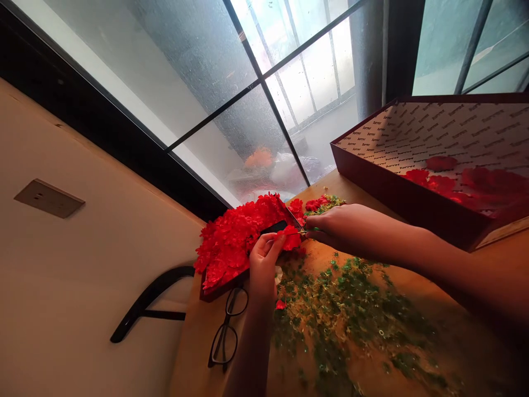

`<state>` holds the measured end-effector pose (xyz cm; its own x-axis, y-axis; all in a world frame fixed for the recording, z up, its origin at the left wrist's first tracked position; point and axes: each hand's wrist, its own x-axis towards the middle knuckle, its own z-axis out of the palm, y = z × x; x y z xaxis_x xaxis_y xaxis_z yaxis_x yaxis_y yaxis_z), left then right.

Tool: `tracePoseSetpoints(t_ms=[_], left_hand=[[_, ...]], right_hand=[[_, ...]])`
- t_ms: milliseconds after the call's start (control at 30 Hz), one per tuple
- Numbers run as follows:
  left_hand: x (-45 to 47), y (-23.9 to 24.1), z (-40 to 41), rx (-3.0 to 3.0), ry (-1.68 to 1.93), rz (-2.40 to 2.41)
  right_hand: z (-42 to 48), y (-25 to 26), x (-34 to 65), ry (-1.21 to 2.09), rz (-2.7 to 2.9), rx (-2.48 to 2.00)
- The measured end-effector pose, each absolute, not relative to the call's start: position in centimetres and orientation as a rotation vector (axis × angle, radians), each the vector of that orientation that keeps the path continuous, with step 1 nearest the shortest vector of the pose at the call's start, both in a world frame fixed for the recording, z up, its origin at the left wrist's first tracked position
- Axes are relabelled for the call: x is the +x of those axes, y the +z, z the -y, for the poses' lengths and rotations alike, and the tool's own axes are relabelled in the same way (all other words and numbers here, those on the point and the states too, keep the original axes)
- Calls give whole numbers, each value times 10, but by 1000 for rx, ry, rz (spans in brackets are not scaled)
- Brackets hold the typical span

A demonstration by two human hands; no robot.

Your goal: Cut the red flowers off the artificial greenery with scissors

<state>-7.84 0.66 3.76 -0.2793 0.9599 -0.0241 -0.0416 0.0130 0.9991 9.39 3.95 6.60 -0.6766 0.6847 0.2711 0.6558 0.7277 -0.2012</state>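
Note:
My left hand pinches a red artificial flower between thumb and fingertips. Close by on its right, my right hand is closed, with a bit of thin green showing at its fingers; what it grips is too small to make out. Beyond both hands, a shallow dark-red box is heaped with red artificial flowers. A dark flat object lies at the heap's edge, partly hidden. Small green and yellow plastic flower parts are strewn over the wooden table below my hands.
A pair of glasses lies left of my left forearm. At the right stands a large dark-red box with printed lining and red petals inside. A black curved chair part shows by the wall. Behind the table is a framed window.

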Motion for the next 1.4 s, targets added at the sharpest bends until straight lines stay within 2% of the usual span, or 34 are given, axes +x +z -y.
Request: tracePoseSetpoints(t_ms=[133,300,467,600,1000,1200,1267,1400], left_hand=[[-76,43,-3,1242,1279,-1304],[-86,56,-3,1354,1453,-1434],[-88,60,0,1374,1314,-1509],[-84,60,0,1322,1401,-1488],[-84,62,8,1424,1271,-1477],[-84,73,9,1320,1467,-1426],[-87,67,6,1381,1353,-1443],[-94,40,-2,1821,666,-1553]], right_hand=[[-43,61,90,184,2531,-1048],[-57,59,96,554,2492,-756],[-64,55,97,851,2449,-647],[-61,53,93,839,2397,-684],[-48,47,71,885,2361,-497],[-54,60,84,1021,2161,-486],[-57,65,92,1077,2012,-520],[-59,70,101,1188,1864,-577]])
